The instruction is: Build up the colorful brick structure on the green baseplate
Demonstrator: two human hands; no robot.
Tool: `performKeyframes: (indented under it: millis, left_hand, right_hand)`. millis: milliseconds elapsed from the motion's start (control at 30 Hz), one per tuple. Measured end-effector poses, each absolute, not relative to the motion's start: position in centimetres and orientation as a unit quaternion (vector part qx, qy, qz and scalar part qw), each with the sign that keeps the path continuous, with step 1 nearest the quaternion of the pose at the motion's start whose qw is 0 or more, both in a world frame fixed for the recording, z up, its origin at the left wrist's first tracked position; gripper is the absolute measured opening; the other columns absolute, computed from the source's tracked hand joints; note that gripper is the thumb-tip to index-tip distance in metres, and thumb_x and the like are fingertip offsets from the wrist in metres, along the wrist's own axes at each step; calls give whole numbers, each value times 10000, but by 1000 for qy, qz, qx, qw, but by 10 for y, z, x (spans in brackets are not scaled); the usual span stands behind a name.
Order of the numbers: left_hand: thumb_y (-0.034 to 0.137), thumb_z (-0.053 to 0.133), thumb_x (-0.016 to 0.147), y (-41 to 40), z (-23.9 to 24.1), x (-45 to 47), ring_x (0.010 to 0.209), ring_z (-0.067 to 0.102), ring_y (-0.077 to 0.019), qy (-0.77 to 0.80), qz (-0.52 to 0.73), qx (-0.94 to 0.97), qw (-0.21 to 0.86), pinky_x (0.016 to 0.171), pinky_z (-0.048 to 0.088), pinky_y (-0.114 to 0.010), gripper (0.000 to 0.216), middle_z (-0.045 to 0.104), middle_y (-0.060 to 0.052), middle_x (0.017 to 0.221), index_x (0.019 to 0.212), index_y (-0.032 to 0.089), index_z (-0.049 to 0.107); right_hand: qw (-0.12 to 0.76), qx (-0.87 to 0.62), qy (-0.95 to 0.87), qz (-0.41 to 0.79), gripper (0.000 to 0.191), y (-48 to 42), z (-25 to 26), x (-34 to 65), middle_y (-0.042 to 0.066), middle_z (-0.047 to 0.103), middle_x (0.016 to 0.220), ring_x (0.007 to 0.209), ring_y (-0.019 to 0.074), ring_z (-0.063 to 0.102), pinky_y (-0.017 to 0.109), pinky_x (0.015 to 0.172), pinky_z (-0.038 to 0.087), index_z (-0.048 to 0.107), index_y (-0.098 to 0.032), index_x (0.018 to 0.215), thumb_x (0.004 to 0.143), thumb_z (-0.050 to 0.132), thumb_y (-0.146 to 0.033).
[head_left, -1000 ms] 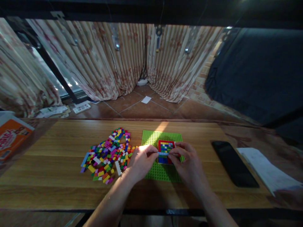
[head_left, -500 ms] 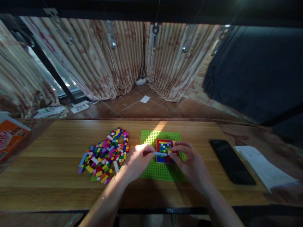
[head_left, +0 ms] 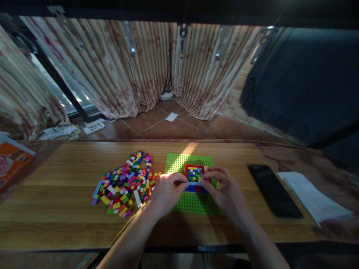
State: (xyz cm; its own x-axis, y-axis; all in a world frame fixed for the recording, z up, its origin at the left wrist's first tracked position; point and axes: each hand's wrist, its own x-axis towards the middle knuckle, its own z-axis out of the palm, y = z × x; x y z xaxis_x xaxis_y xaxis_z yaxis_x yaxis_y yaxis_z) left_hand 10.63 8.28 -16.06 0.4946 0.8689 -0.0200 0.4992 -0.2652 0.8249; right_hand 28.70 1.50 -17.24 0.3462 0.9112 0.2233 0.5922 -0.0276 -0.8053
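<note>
A long light-blue brick (head_left: 194, 183) lies across the near part of a small block structure (head_left: 195, 173) with a red edge, blue front and multicoloured studs inside. The structure sits on a green baseplate (head_left: 186, 205). My left hand (head_left: 167, 189) pinches the brick's left end between thumb and index finger. At its right end is my right hand (head_left: 226, 189), thumb and fingers closed about the brick and the structure's right side. My fingertips hide both ends of the brick. Whether it is pressed down fully, I cannot tell.
Left of the baseplate spreads a pile of loose coloured bricks (head_left: 126, 179). On the right lie a black phone (head_left: 275, 191) and white paper sheets (head_left: 311, 196). An orange and white package (head_left: 12, 160) stands at the far left. The wooden table (head_left: 61, 209) has a dark front edge.
The light-blue brick has come level over the structure's near side, slightly right and lower. My left hand has shifted right with it, while my right hand has barely moved.
</note>
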Motion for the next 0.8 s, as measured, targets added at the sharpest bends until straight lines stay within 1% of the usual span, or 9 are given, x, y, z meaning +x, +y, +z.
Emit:
performKeyframes:
  millis: [167, 300, 600, 800]
  left_hand:
    - [265, 610, 812, 82, -160, 106, 739, 652, -164, 456, 225, 767, 393, 697, 483, -276, 132, 733, 4, 780, 796, 223, 734]
    - [268, 621, 804, 83, -161, 106, 745, 651, -167, 464, 229, 760, 392, 689, 482, -276, 127, 733, 1, 782, 776, 221, 736]
    - [285, 663, 766, 83, -166, 107, 647, 623, -149, 493, 234, 705, 452, 596, 458, -258, 124, 711, -2, 703, 745, 193, 744]
    - [257, 662, 773, 81, -165, 107, 704, 651, -163, 489, 244, 714, 438, 667, 481, -280, 111, 734, -9, 756, 726, 200, 746]
  right_hand:
    - [432, -710, -531, 162, 124, 16, -175, 283, 68, 607, 1025, 925, 230, 623, 413, 832, 507, 707, -232, 752, 763, 684, -353]
    - [428, -724, -510, 181, 137, 17, -180, 285, 52, 612, 1006, 902, 220, 626, 389, 800, 506, 712, -239, 744, 741, 704, -376]
    - [446, -715, -486, 232, 146, 18, -184, 287, 43, 622, 933, 829, 198, 633, 355, 744, 513, 721, -228, 727, 727, 718, -374]
    - [438, -723, -488, 220, 146, 19, -180, 285, 41, 638, 872, 786, 201, 640, 353, 718, 514, 703, -223, 687, 714, 723, -365]
